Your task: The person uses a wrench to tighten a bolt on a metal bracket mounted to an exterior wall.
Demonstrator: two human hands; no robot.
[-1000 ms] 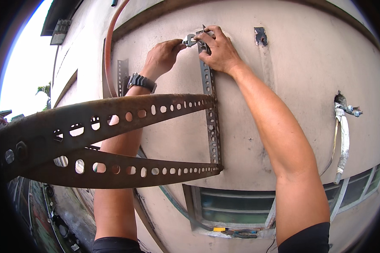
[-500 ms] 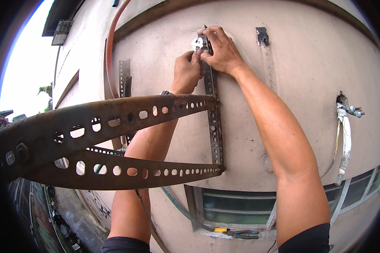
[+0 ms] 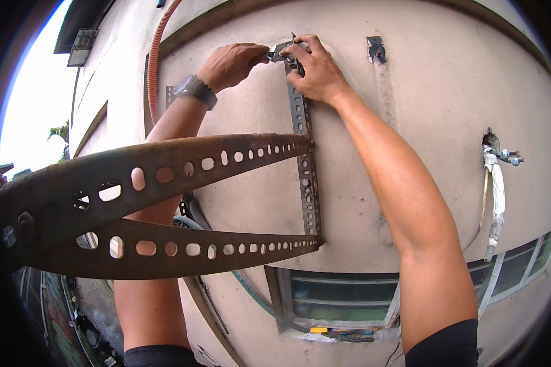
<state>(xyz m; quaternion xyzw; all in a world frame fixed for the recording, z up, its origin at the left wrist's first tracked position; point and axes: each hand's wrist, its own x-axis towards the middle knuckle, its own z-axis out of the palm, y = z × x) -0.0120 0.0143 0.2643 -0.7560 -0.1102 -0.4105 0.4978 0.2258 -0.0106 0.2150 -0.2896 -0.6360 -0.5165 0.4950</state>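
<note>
My left hand [image 3: 231,64] is closed on the handle of an adjustable wrench [image 3: 279,53], whose head sits at the top of a perforated vertical steel angle [image 3: 306,177] on the wall. My right hand [image 3: 315,73] grips around that top end by the wrench head, fingers bent. I cannot make out the fastener under them. A rusty upper perforated arm [image 3: 177,156] and lower arm [image 3: 183,251] run from the upright toward the near left, crossing in front of my left forearm. A dark watch [image 3: 196,92] is on my left wrist.
An orange corrugated hose [image 3: 156,67] hangs left. Wrapped pipes [image 3: 496,183] come from a hole at right. A louvered window [image 3: 343,293] lies below, with yellow-handled tools [image 3: 324,333] on its sill. A small dark wall opening [image 3: 376,50] is at upper right.
My left hand has swung in under the wrench head, then back out to the left and a little higher than before. My right hand stays at the upright's top.
</note>
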